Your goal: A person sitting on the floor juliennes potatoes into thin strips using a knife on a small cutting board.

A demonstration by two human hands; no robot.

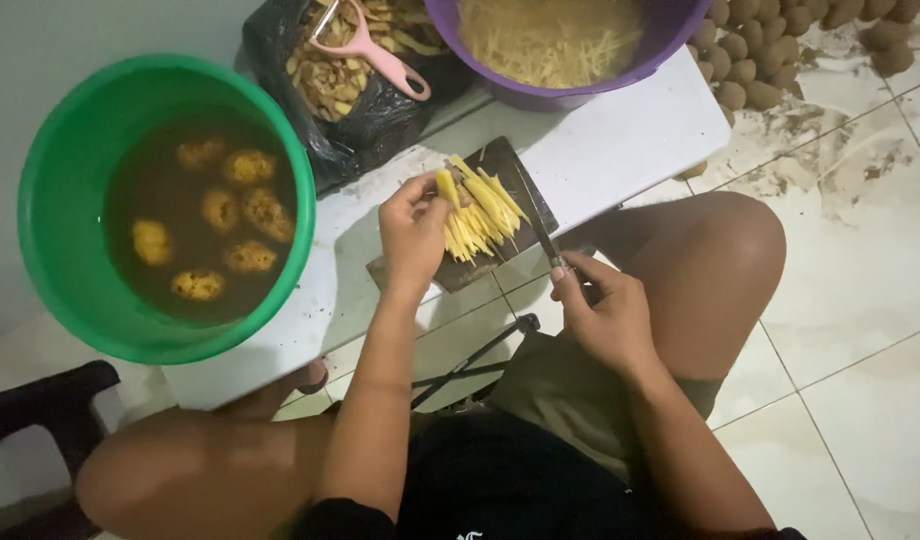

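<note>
A dark cutting board (pixel 525 185) lies on a white low table (pixel 620 140) between my knees. On the board is a pile of yellow potato sticks (pixel 480 215). My left hand (pixel 412 235) rests on the pile's left side, fingers pinching a few sticks. My right hand (pixel 600 305) grips the handle of a knife (pixel 540 225); its blade lies along the right side of the board, beside the sticks.
A green bucket (pixel 50 200) of murky water with several peeled potatoes stands at left. A black bag (pixel 365 120) holds peelings and a pink peeler (pixel 375 50). A purple basin (pixel 640 60) holds cut sticks. Unpeeled potatoes (pixel 755 55) lie on the tiled floor at top right.
</note>
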